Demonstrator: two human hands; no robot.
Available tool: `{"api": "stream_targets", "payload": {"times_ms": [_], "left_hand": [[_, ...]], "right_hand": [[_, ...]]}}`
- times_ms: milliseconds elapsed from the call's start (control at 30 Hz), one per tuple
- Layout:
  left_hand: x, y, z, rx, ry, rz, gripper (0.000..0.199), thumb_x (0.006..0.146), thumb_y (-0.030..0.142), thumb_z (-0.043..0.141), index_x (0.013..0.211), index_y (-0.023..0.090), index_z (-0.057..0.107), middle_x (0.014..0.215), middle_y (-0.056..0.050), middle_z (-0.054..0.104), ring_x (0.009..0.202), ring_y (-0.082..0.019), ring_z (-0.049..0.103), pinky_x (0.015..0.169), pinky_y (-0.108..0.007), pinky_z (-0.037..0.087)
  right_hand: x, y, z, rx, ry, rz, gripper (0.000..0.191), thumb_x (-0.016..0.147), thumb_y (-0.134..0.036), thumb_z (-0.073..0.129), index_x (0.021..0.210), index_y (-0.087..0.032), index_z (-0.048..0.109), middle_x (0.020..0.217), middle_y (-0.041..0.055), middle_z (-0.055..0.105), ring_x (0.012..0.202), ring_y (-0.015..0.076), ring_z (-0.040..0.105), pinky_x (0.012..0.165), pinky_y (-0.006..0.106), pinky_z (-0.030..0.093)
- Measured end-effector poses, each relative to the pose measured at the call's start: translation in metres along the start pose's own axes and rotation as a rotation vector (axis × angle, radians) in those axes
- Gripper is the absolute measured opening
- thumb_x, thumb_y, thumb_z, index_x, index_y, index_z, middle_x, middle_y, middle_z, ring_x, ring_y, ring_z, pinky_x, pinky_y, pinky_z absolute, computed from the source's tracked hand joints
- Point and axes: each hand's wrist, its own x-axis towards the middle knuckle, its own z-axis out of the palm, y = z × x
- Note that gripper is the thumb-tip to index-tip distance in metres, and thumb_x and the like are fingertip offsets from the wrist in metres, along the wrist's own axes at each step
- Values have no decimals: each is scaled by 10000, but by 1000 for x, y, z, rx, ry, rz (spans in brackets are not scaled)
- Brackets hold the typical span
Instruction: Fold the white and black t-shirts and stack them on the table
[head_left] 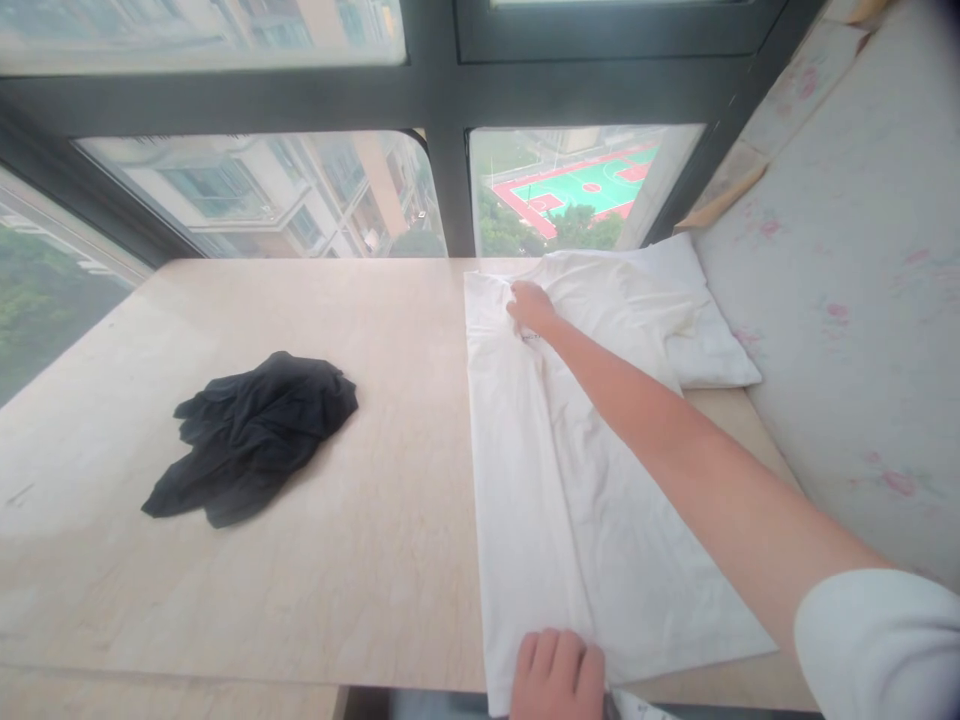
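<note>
A white T-shirt point(615, 540) lies spread on the right side of the light tabletop, its left side folded inward in a long strip. My right hand point(531, 306) is closed in a pinch on the shirt's cloth at the far end, beside a small dark print that it partly covers. At the near edge, my left hand point(559, 676) has its fingers curled over the bottom of the folded strip; the thumb is hidden. My right forearm crosses above the shirt and hides part of it.
A crumpled black garment point(259, 435) lies on the left of the tabletop point(405, 560). Folded white fabric point(712, 345) sits at the back right, partly under the shirt. Dark-framed windows point(450, 190) stand behind, and a flowered wall point(847, 330) bounds the right.
</note>
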Motion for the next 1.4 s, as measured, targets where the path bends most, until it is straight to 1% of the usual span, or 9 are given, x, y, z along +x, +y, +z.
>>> {"api": "stream_targets", "payload": {"times_ms": [100,200,300,400,533,700,1000,1200,1400], "left_hand": [[2,2,-10,-69,-112,27,124,857,162,501,789,207,593,684,-27,551,620,-187,475,601,-329,337],[0,-1,-22,-161,-195,-5,142,911,286,502,883,206,616,771,-47,606,694,-202,540,641,-338,417],[3,-17,-33,-141,-206,-56,222,935,216,457,1087,191,618,1085,-115,656,989,-238,604,838,-381,498],[20,-40,-38,34,-202,-62,353,930,147,456,1268,159,557,1398,-150,528,1329,-269,452,1045,-421,447],[48,-58,-30,245,-269,-41,492,948,261,469,1412,98,462,1567,-183,330,1477,-339,234,1146,-519,332],[52,-65,-20,365,-370,21,623,959,437,453,1521,187,353,1627,-140,212,1489,-353,210,1181,-573,203],[47,-86,-30,406,-355,52,613,960,475,438,1516,224,379,1619,-104,257,1484,-332,235,1189,-531,186],[44,-85,-31,434,-366,50,614,964,469,433,1520,217,368,1622,-113,241,1484,-338,230,1175,-543,200],[38,-81,-35,438,-355,52,619,958,466,444,1523,225,365,1621,-109,250,1484,-340,227,1182,-542,180]], "right_hand": [[-49,1,-1,2,82,-181,457,853,-166,493,1303,-130,560,1320,150,557,1183,259,539,1025,368,426],[-117,7,3,54,78,-324,428,889,-205,468,1300,-141,566,1310,122,575,1203,240,540,1050,356,419],[-181,13,14,88,47,-422,381,930,-223,418,1258,-150,598,1303,110,597,1226,210,539,1081,337,405],[-218,12,29,55,27,-544,398,956,-218,381,1280,-134,595,1389,106,554,1336,201,458,1156,341,332],[-222,-1,48,-78,5,-553,456,965,-237,391,1383,-109,522,1532,116,404,1455,251,298,1203,412,243],[-214,-12,61,-170,-11,-465,499,983,-313,384,1456,-167,450,1584,107,314,1476,268,256,1202,474,204],[-217,-24,68,-165,31,-405,486,981,-313,374,1446,-202,468,1583,98,314,1477,266,260,1204,484,200],[-220,-27,70,-163,47,-415,489,981,-309,362,1433,-162,480,1574,122,329,1465,288,278,1199,488,205],[-230,-29,75,-144,46,-402,479,970,-309,386,1419,-185,498,1565,109,350,1467,282,274,1199,492,204]]}}
